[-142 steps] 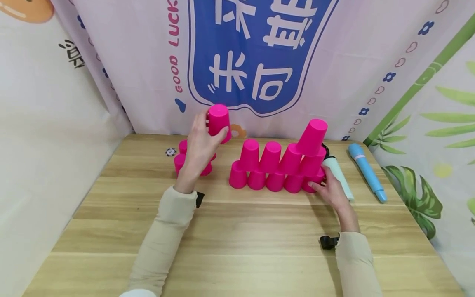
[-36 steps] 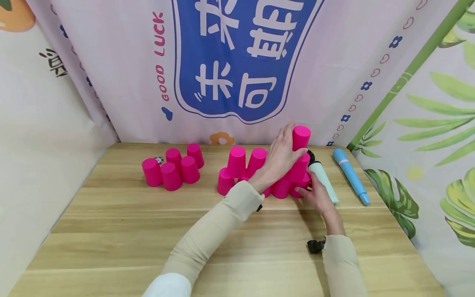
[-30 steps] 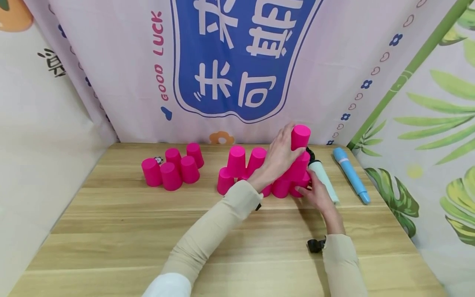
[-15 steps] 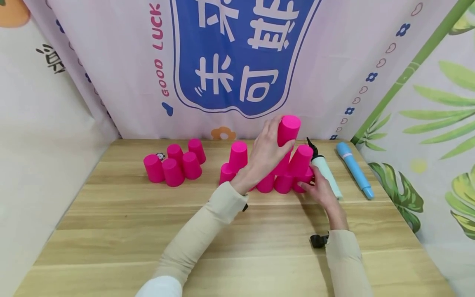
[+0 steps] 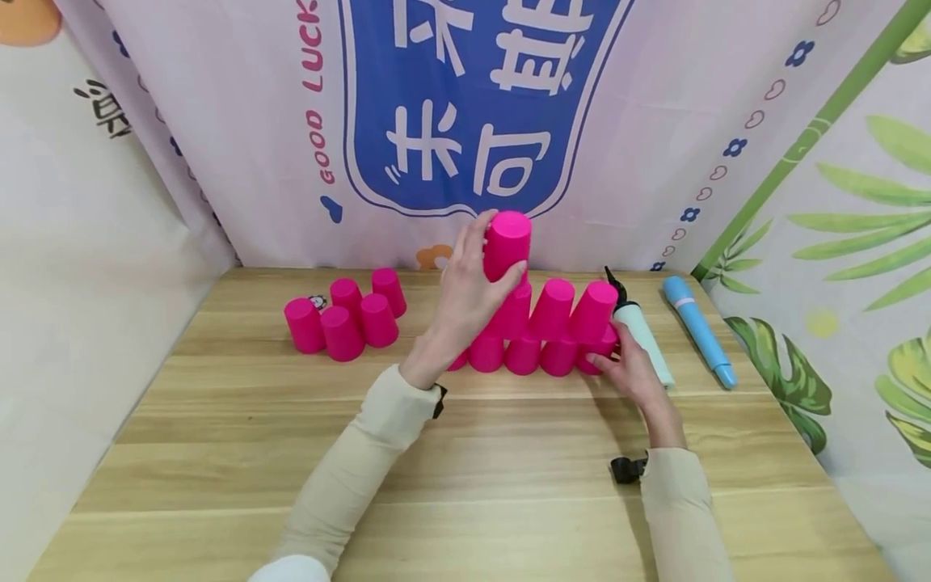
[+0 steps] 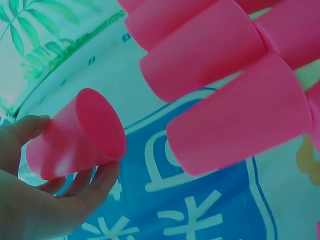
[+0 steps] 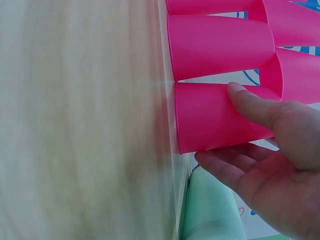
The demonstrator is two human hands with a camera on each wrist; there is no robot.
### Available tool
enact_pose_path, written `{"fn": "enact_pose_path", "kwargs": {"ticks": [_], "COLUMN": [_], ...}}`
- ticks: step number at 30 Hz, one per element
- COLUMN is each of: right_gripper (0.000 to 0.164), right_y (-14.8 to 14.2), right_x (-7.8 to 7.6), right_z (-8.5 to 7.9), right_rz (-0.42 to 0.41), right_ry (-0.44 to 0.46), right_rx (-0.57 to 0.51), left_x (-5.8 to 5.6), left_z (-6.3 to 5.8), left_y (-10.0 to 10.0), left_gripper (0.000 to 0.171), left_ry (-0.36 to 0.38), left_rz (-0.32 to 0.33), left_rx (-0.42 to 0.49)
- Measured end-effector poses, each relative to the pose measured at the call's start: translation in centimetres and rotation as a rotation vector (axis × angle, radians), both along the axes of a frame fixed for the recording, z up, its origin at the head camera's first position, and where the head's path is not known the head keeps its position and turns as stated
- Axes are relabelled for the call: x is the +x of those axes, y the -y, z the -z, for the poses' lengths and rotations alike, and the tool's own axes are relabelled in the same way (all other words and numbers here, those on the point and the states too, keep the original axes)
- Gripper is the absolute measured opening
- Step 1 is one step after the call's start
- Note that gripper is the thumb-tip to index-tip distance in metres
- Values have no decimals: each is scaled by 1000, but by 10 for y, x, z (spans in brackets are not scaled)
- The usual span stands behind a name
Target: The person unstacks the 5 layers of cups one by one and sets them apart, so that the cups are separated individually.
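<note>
My left hand (image 5: pixel 465 295) holds an upside-down pink cup (image 5: pixel 507 246) above the left part of a two-row wall of pink cups. In the left wrist view the held cup (image 6: pixel 55 145) is apart from the upper-row cups (image 6: pixel 235 120), gripped between thumb and fingers. My right hand (image 5: pixel 634 373) grips the end cup (image 7: pixel 215 115) of the bottom row, thumb on one side and fingers on the other. Upper-row cups (image 5: pixel 553 309) straddle the bottom cups (image 5: pixel 522 357). My left hand and forearm hide the wall's left end in the head view.
Several loose pink cups (image 5: pixel 342 333) stand upside down at the left, a small round chip (image 5: pixel 318 301) behind them. Right of the wall lie a pale green cylinder (image 5: pixel 646 343) with a black nozzle and a blue tube (image 5: pixel 698 331). A patterned cloth (image 5: pixel 276 162) hangs behind the table.
Earlier a cup stood on the upper row's right end; my left hand took hold of it, lifted it and carried it left. My right hand keeps its grip on the end bottom cup.
</note>
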State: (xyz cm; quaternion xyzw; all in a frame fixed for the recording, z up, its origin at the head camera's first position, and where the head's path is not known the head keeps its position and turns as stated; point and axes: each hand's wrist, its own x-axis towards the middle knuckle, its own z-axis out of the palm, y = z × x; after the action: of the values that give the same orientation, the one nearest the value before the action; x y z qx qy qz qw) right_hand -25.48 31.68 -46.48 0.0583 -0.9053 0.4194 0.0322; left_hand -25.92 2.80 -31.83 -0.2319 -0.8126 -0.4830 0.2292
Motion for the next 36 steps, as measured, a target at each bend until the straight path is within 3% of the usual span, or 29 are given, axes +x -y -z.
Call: {"fn": "enact_pose_path", "kwargs": {"ticks": [5,15,24,36], "right_gripper": [74,73,73,72], "right_y": [0,-1,-2,-2], "right_x": [-1,-4,-3,-2], "right_z": [-2,-1,-4,-1], "right_rz": [4,13,11,6], "right_ry": [-3,2,-16,-2], "right_rx": [-6,-2,9,3], "left_x": [5,8,2,0], "left_z": [-2,9,45,97], "left_y": [20,57,89,113], "left_gripper": [72,74,70,69], "left_ry": [19,43,102,279], "left_rz": [2,-142,-296,-404], "left_rx": [42,38,-18,-138]}}
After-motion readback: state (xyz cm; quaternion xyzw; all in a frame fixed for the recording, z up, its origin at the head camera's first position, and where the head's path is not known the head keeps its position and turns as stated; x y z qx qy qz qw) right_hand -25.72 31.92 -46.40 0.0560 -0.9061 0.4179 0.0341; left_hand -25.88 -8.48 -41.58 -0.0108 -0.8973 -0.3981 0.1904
